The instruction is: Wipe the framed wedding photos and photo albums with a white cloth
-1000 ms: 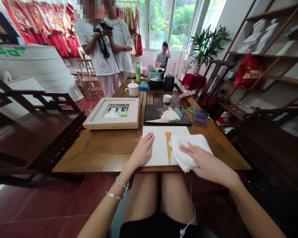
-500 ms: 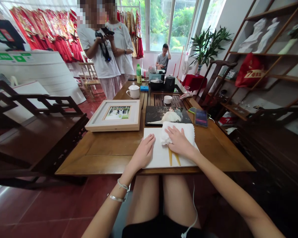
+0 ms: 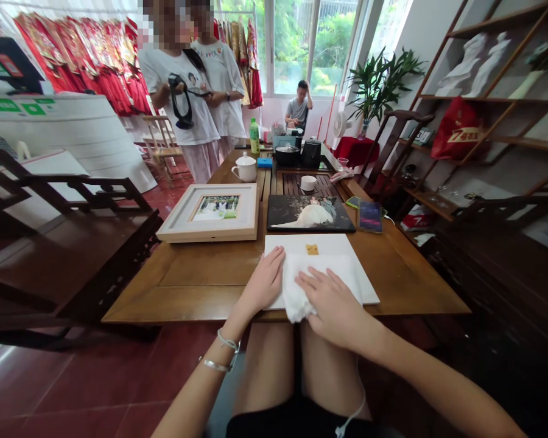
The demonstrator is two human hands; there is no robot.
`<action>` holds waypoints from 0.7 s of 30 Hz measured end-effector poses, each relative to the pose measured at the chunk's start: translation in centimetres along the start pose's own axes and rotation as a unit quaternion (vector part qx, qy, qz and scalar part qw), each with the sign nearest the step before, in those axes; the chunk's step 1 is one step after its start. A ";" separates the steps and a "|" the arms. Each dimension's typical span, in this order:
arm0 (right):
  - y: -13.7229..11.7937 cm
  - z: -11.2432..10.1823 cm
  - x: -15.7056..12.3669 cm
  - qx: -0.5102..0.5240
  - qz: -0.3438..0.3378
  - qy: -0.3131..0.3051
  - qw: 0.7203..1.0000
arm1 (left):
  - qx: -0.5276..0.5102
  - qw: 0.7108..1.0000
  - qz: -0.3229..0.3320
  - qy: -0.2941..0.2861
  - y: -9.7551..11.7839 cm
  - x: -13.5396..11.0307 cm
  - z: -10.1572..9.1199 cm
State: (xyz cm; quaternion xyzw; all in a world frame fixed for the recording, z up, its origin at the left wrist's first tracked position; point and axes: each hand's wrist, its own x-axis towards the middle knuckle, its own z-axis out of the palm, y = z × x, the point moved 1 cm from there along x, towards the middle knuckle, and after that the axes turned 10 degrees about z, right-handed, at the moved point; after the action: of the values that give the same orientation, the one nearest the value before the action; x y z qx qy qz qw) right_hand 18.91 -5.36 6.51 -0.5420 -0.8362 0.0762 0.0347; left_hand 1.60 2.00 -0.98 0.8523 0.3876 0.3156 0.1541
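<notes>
A white board (image 3: 333, 246) with a small yellow figure (image 3: 312, 249) on it lies at the near edge of the wooden table (image 3: 201, 277). My left hand (image 3: 263, 282) rests flat on the board's left side, fingers stretched out. My right hand (image 3: 335, 304) presses flat on a white cloth (image 3: 301, 283) spread over the board's near part. The cloth hides most of the yellow figure.
Beyond the board lie a dark photo print (image 3: 308, 213), a light wooden picture frame (image 3: 212, 210) and a phone (image 3: 369, 216). Farther back stand a teapot (image 3: 245, 166), a cup (image 3: 307, 182) and a tea tray (image 3: 301, 176). Two people (image 3: 187, 91) stand at the table's far left. A dark chair (image 3: 64, 207) is at the left.
My right hand has dragged the white cloth from the board's far edge toward me, to its near edge. My left hand has stayed on the board.
</notes>
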 end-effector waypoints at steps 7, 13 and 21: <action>3.7 -2.3 9.3 0.053 0.055 0.019 0.997 | 0.002 1.000 0.015 0.001 0.2 0.1 -0.2; 2.3 -3.1 13.4 0.073 0.007 -0.010 0.997 | 0.016 0.999 0.034 0.017 0.1 0.2 -0.3; 2.7 -2.2 10.1 -0.004 0.036 0.042 0.998 | -0.011 1.000 0.026 0.013 0.3 0.2 -0.4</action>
State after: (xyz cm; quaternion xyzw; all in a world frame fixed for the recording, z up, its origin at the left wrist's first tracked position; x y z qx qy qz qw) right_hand 17.49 5.10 7.95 -0.5747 -0.8142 0.0512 0.0651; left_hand 1.59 1.95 -0.45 0.8564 0.3634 0.3347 0.1504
